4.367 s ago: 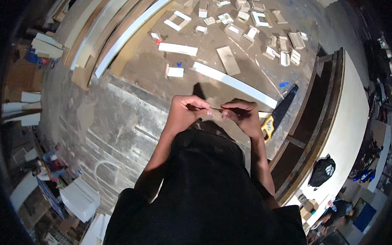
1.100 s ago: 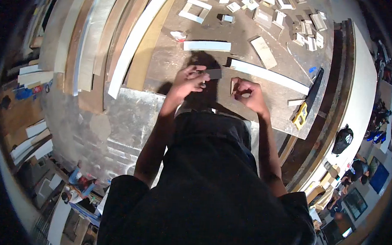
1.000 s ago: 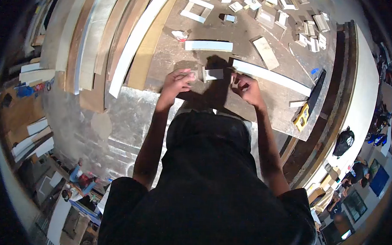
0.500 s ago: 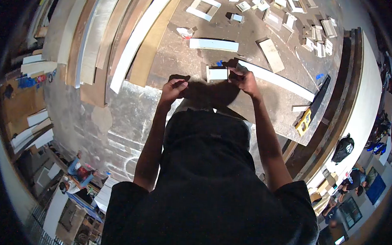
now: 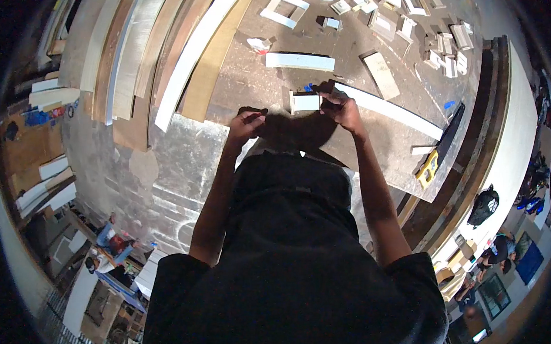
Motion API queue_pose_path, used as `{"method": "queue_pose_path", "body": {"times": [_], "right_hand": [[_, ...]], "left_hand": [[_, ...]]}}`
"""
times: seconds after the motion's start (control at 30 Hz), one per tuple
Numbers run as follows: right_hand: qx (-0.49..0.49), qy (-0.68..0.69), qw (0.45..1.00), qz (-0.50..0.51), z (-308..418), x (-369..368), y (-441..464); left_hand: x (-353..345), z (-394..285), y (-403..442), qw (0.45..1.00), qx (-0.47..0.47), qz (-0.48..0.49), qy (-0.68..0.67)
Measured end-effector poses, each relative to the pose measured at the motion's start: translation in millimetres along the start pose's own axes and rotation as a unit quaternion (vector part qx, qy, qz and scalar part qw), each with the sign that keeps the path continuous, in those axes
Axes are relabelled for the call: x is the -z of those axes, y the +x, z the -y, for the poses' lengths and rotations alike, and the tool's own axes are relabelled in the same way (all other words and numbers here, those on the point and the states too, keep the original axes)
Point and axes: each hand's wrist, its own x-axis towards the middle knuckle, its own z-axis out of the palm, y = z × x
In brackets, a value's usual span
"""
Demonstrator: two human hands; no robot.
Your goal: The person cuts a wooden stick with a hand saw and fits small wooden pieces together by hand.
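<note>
A small wooden piece with a white face [image 5: 306, 103] and a crosspiece at its left end lies on the work table. My right hand [image 5: 343, 112] is closed at its right end, the fingers partly in dark shadow. To the left, near the table's front edge, my left hand [image 5: 248, 124] is apart from that piece. Its fingers are curled together, and anything small between them is hidden. Behind the small piece lies a longer white strip [image 5: 300, 62]. Another long white strip [image 5: 390, 112] runs off to the right of my right hand.
A handsaw with a yellow handle [image 5: 428, 169] lies at the table's right edge. Long boards [image 5: 197, 54] are stacked at left. Several small wooden assemblies [image 5: 384, 24] and a flat wood block [image 5: 380, 76] lie farther back. Other people are in the background at lower left and right.
Both hands stay almost where they were. The small wooden piece keeps its place, and the view shifts only slightly.
</note>
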Motion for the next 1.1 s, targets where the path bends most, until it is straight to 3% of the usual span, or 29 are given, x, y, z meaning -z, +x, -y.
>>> {"method": "queue_pose_path", "body": {"times": [0.17, 0.23, 0.5, 0.57, 0.67, 0.8, 0.87, 0.9, 0.97, 1.03, 1.1], "right_hand": [[-0.02, 0.022, 1.0, -0.001, -7, -3, -2], [-0.016, 0.101, 0.995, -0.005, -14, -8, -1], [0.001, 0.069, 0.998, -0.011, -10, -5, -3], [0.013, 0.082, 0.996, -0.011, -9, -5, -3], [0.049, 0.046, 0.998, -0.021, -6, -3, -3], [-0.016, 0.04, 0.999, 0.011, -10, -4, -1], [-0.026, 0.009, 0.999, 0.017, -10, -4, -1], [-0.009, 0.027, 1.0, 0.011, -8, -3, -2], [0.007, 0.044, 0.999, 0.004, -9, -5, -2], [-0.021, 0.163, 0.986, -0.005, -12, -10, -3], [-0.012, 0.106, 0.994, -0.012, -12, -7, -4]], "left_hand": [[8, 18, 7, 0.998, -0.03, -0.01, 0.061], [10, 19, 7, 0.998, -0.007, -0.011, 0.063], [12, 26, 6, 0.998, 0.035, -0.011, 0.05], [9, 28, 11, 0.986, -0.157, 0.025, 0.047], [-3, 38, 41, 0.972, -0.23, 0.032, 0.043], [-47, -24, 30, 0.959, -0.249, -0.01, 0.136], [-66, -47, 29, 0.814, -0.478, -0.031, 0.327], [-76, -54, 26, 0.814, -0.478, -0.032, 0.328], [-94, -61, 20, 0.757, -0.501, -0.027, 0.418], [-104, -51, 32, 0.75, -0.477, -0.01, 0.458], [-113, -45, 39, 0.712, -0.439, -0.025, 0.547]]}}
